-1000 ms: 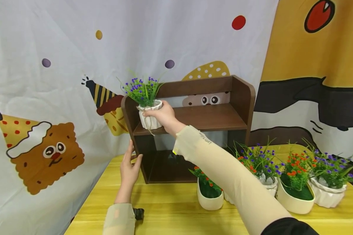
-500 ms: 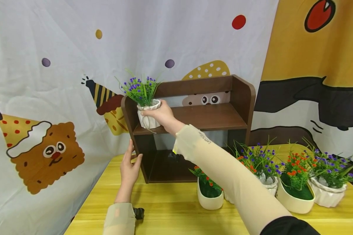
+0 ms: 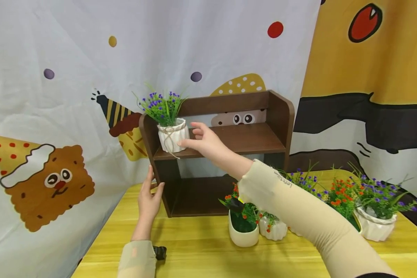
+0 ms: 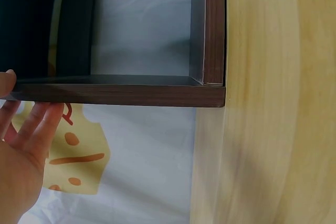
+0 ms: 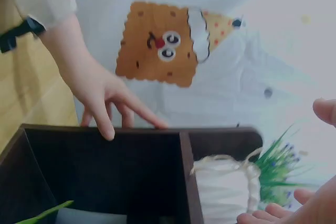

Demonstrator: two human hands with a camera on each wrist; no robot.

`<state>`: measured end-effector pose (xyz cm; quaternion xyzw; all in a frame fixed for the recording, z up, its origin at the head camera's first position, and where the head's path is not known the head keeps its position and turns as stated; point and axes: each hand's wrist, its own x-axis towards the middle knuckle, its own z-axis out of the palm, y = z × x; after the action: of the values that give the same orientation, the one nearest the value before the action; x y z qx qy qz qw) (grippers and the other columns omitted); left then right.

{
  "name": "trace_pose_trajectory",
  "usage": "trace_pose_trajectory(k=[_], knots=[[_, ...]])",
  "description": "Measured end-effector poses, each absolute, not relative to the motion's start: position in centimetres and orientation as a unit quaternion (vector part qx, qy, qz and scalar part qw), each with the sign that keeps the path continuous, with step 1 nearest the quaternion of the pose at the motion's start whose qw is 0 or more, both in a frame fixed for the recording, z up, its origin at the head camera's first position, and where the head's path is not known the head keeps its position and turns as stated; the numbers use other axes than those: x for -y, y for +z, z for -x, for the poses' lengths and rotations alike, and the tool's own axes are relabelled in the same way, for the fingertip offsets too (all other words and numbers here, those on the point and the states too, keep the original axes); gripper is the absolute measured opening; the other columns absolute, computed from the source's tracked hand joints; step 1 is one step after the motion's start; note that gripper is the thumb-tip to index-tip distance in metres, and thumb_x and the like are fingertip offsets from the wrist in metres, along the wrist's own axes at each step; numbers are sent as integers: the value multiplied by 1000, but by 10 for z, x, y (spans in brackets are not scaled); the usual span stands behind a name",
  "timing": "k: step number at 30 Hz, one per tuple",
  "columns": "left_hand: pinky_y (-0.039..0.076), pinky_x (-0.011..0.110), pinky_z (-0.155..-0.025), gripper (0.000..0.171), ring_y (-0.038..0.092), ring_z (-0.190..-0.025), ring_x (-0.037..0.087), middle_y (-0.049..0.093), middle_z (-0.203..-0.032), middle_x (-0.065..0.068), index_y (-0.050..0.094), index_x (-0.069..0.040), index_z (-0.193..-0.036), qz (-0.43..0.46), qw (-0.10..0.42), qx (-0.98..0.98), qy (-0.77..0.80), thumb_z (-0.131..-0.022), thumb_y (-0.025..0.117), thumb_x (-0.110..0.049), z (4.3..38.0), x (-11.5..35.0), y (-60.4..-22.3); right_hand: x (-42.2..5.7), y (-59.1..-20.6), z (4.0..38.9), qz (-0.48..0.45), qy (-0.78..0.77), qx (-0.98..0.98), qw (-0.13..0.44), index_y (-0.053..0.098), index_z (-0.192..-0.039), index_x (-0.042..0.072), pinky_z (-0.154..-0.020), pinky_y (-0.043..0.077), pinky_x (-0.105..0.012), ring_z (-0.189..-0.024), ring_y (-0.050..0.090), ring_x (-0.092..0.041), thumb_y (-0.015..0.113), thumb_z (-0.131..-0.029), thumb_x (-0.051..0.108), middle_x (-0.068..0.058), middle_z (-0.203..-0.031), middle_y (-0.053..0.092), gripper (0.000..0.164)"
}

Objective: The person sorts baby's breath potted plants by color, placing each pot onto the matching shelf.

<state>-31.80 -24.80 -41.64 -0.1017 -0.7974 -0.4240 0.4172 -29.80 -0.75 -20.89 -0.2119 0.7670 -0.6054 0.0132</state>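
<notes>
A white ribbed flowerpot with purple flowers and a string bow stands on the left end of the brown shelf's upper board. My right hand is beside it, fingers spread apart from the pot, thumb tip close to the pot's lower right side. In the right wrist view, the pot lies left of my fingers. My left hand steadies the shelf's left side panel, with the thumb at its front edge and the fingers against its outer face.
Several potted plants line the table's right side: a cream pot with orange flowers, a white pot beside it, and a white pot with purple flowers farther right. A printed cloth hangs behind the shelf.
My right hand has let go of the flowerpot and drawn back to the right. The pot stays on the upper board. The left hand keeps its place on the side panel.
</notes>
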Motion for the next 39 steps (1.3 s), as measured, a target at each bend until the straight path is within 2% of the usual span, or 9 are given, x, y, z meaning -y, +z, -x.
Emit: trace_pose_trajectory(k=[10, 15, 21, 25, 28, 32, 35, 39], knots=[[55, 47, -62, 73, 67, -89, 37, 57, -130, 20, 35, -23, -152, 111, 419, 796, -422, -90, 68, -4, 317, 248, -415, -56, -230, 220, 322, -588, -739, 64, 37, -147, 22, -106, 34, -50, -136, 36, -21, 71, -89, 22, -1, -148, 39, 68], [55, 47, -63, 74, 67, -90, 36, 57, -131, 19, 35, -24, -152, 106, 419, 797, -423, -90, 68, -3, 318, 248, -415, -72, -260, 185, 386, -563, -727, 76, 38, -146, 17, -105, 38, -45, -133, 41, -21, 70, -90, 19, -2, -148, 40, 65], [55, 48, -63, 74, 67, -89, 37, 57, -130, 20, 36, -24, -152, 109, 422, 797, -418, -89, 69, -3, 318, 248, -416, -79, -315, 158, 432, -529, -726, 77, 41, -143, 20, -98, 43, -36, -128, 45, -17, 74, -87, 18, 1, -143, 46, 65], [55, 48, -64, 73, 67, -91, 36, 56, -131, 19, 34, -25, -152, 106, 415, 800, -420, -90, 68, -4, 317, 249, -414, -90, -354, 157, 408, -532, -737, 89, 45, -141, 17, -95, 45, -34, -126, 46, -14, 77, -84, 16, 0, -140, 49, 66], [55, 49, -65, 73, 66, -92, 35, 56, -132, 18, 34, -27, -152, 103, 412, 799, -426, -91, 67, -5, 316, 247, -414, -104, -383, 162, 367, -536, -755, 90, 46, -139, 9, -90, 46, -33, -125, 47, -15, 77, -84, 16, -9, -139, 50, 63], [55, 49, -64, 73, 66, -91, 36, 57, -131, 19, 35, -25, -152, 104, 413, 798, -426, -91, 68, -5, 316, 246, -415, -125, -410, 169, 294, -550, -776, 96, 46, -135, -5, -81, 49, -38, -120, 50, -33, 75, -85, 15, -25, -134, 49, 61], [55, 47, -64, 73, 66, -90, 36, 57, -131, 19, 35, -25, -152, 102, 414, 799, -425, -90, 68, -5, 317, 247, -415, -141, -422, 175, 233, -561, -789, 95, 45, -132, -13, -80, 50, -41, -114, 51, -45, 73, -86, 15, -30, -130, 50, 60], [55, 48, -65, 73, 66, -91, 36, 56, -132, 20, 34, -25, -153, 102, 411, 800, -425, -91, 67, -5, 317, 249, -416, -152, -429, 180, 178, -548, -815, 61, 44, -129, -16, -88, 49, -46, -111, 55, -44, 75, -84, 15, -31, -128, 52, 62]])
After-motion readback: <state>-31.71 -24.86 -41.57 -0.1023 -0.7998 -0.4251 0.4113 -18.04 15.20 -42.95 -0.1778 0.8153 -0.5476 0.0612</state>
